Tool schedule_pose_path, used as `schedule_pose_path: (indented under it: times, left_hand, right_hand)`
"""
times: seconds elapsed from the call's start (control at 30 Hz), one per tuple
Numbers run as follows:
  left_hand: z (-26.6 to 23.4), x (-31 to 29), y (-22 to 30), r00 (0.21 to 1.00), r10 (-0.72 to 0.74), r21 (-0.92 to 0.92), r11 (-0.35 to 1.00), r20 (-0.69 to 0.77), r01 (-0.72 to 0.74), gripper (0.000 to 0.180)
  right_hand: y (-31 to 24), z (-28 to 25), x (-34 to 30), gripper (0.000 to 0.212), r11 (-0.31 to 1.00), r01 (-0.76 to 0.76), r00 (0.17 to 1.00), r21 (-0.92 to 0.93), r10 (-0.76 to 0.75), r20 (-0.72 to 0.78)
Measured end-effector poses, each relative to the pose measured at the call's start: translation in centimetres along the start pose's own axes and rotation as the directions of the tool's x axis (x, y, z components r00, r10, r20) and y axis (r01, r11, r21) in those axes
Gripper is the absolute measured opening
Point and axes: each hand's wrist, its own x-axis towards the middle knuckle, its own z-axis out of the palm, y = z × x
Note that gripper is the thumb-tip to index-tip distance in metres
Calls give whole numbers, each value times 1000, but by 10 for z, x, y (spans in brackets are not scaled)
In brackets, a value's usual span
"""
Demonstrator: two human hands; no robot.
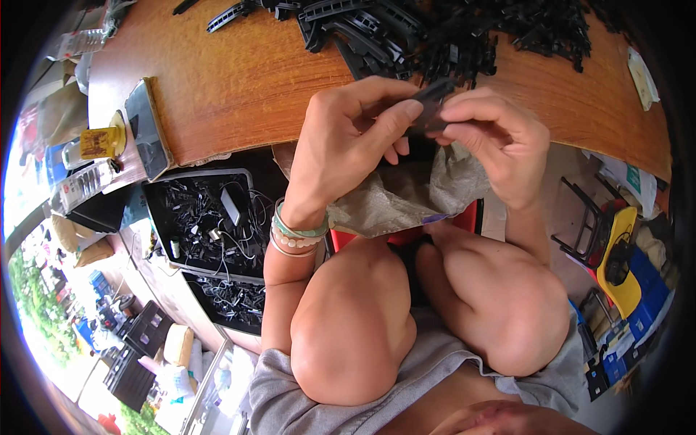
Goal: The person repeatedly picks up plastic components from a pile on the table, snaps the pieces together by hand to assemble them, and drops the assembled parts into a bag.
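Note:
In front of the table edge, a small dark plastic piece [434, 98] is held up between both hands, its outline a little blurred. My left hand [339, 141] is closed on its left side, thumb laid along it. The fingertips of my right hand [507, 138] pinch the other side. Below them a greyish woven sack [391, 201] hangs with its mouth open towards me, above my knees. Long black slotted plastic parts [362, 32] lie in a heap on the table just beyond the hands, and a denser pile of small black parts [540, 32] is to the right.
The brown wooden table [239, 87] bears a dark flat case [148, 127] at its left edge. Black crates [250, 181] of small parts and white cables stand below on the left. A yellow stool [618, 264] is at the right, and a red seat [467, 217] behind the sack.

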Motion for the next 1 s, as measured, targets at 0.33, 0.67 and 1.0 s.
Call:
schedule_pose_path:
  times: [0.33,0.67,1.0]
  left_hand:
    - [10,-8,-10,962,266,299,915,58,-271,34]
    - [8,-3,-16,861,480,420,756,167,-503,31]
    - [6,-3,-17,853,496,422,746,163,-515,30]
  right_hand:
    - [-8,-2,1,27,942,170,966,-289,-218,-142]
    - [3,-8,-5,35,891,192,973,-412,-228,-40]
    - [1,-3,-1,28,920,154,974,-361,-202,-99]
